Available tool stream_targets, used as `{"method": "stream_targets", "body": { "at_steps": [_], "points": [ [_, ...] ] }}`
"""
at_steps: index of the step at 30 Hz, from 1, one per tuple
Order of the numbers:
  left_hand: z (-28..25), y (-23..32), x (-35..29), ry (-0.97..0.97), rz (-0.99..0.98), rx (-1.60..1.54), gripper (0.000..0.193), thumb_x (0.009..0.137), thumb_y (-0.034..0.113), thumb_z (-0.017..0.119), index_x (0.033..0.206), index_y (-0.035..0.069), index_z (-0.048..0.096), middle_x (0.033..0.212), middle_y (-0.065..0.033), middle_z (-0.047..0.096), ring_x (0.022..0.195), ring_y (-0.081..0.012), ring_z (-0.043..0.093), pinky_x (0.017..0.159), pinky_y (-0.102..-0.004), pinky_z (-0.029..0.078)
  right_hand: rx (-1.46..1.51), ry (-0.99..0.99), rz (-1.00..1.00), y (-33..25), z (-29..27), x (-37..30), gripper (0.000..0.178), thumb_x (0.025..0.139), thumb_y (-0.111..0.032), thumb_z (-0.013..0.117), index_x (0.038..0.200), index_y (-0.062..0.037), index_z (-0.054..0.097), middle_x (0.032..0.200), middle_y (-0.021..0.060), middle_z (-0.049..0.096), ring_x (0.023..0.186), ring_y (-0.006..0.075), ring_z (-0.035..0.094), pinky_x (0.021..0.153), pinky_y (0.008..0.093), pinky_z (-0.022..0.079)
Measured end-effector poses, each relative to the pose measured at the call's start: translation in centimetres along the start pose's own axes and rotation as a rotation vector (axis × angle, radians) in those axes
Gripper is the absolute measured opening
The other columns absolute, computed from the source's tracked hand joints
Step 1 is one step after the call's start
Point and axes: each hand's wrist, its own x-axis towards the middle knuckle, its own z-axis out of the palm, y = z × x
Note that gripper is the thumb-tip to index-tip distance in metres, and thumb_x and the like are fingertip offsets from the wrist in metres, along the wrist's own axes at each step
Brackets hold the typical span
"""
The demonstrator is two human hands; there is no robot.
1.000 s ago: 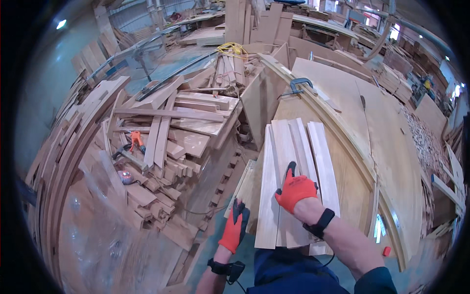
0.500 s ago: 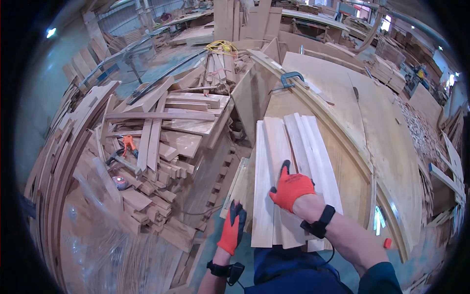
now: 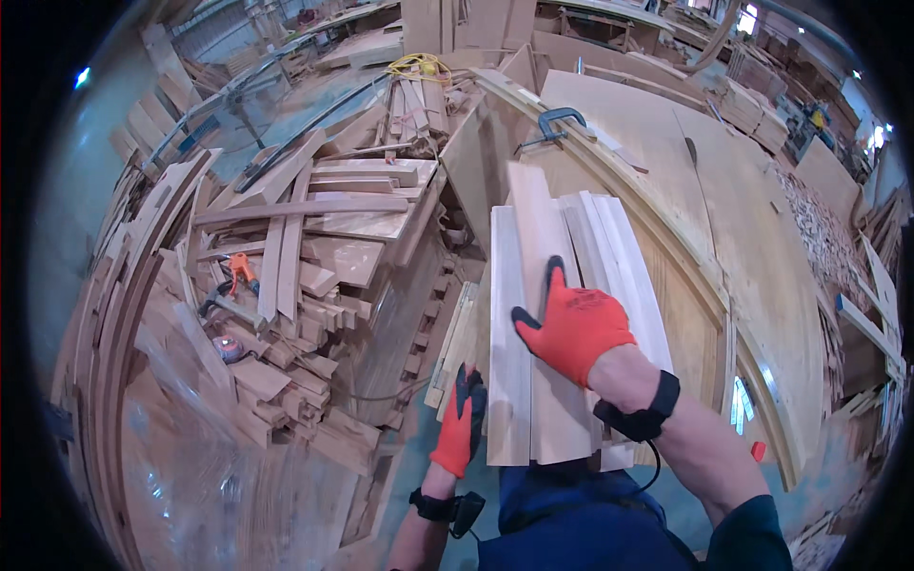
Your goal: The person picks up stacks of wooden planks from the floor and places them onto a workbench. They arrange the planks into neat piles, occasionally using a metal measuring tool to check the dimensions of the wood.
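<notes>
Centrally, the board [image 3: 536, 249] lies on the worktop [image 3: 690, 362], second from the left in a row of pale boards. Its long axis runs away from the wearer, the far end leaning slightly left and projecting past its neighbours.

The right grip [image 3: 581, 328] lies directly over it and is much the nearer of the two. The board therefore extends both ahead of this grip and behind it, toward the body, with the forefinger pointing roughly along the axis. Thumb and forefinger are spread wide, the thumb reaching left toward the adjoining plank [image 3: 509, 390]; whether the hidden fingers close on an edge cannot be told.

To the right lie further slats [image 3: 633, 285], side by side with narrow gaps. The left grip [image 3: 460, 419] is apart from the board, off the row's left side, its fingers straight and loosely parted, holding nothing visible. Its fingertips are near some thin strips [image 3: 449, 357]; contact cannot be judged.

Farther out, a rail [image 3: 652, 238] runs obliquely along the right, with a blue clamp [image 3: 552, 115] near its far end. To the left are an offcut pile [image 3: 286, 381], an orange tool [image 3: 245, 271] and a hammer [image 3: 236, 309].
</notes>
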Motion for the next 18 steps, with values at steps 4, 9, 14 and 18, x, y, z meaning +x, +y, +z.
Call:
{"method": "stream_targets", "body": {
  "at_steps": [4, 9, 14, 18],
  "points": [
    [1.1, 1.5, 2.2, -0.105, 0.03, 0.177, 0.056, 0.109, 0.028, 0.038, 0.155, 0.001, 0.025, 0.158, -0.0143, 0.034, 0.146, -0.0253, 0.031, 0.12, -0.0367, 0.023, -0.175, -0.008, -0.172, -0.1, 5.8, 2.0, 0.096, 0.092, -0.065, 0.048, 0.145, 0.0149, 0.034, 0.092, 0.0168, 0.072, 0.083, 0.03, 0.071, 0.07, 0.0428, 0.054],
    [2.7, 4.1, 4.6, -0.139, 0.063, 0.323, 0.065, 0.105, 0.031, 0.047, 0.155, -0.003, 0.022, 0.159, -0.0162, 0.031, 0.147, -0.0242, 0.028, 0.119, -0.0346, 0.023, -0.018, -0.154, -0.313, 0.4, 4.0, 1.8, 0.068, 0.092, -0.055, 0.055, 0.131, 0.0016, 0.053, 0.097, 0.018, 0.072, 0.087, 0.0329, 0.071, 0.077, 0.0437, 0.054],
    [4.3, 5.6, 4.9, -0.101, -0.115, 0.063, 0.085, 0.096, 0.026, 0.064, 0.156, -0.005, 0.013, 0.16, -0.0165, 0.025, 0.146, -0.0219, 0.028, 0.118, -0.0336, 0.026, 0.215, 0.364, -0.014, 9.5, 0.7, -0.2, 0.07, 0.089, -0.059, 0.058, 0.127, -0.0002, 0.056, 0.105, 0.0204, 0.067, 0.095, 0.0383, 0.067, 0.082, 0.0482, 0.052],
    [4.5, 2.9, 5.3, -0.093, -0.134, -0.135, 0.094, 0.09, 0.016, 0.071, 0.158, -0.001, 0.009, 0.157, -0.0148, 0.028, 0.141, -0.021, 0.034, 0.115, -0.0339, 0.033, 0.583, 0.161, 0.27, 21.5, 7.2, -0.1, 0.087, 0.087, -0.059, 0.065, 0.143, 0.0055, 0.043, 0.139, 0.0249, 0.054, 0.126, 0.0345, 0.056, 0.105, 0.0404, 0.044]
  ]
}}
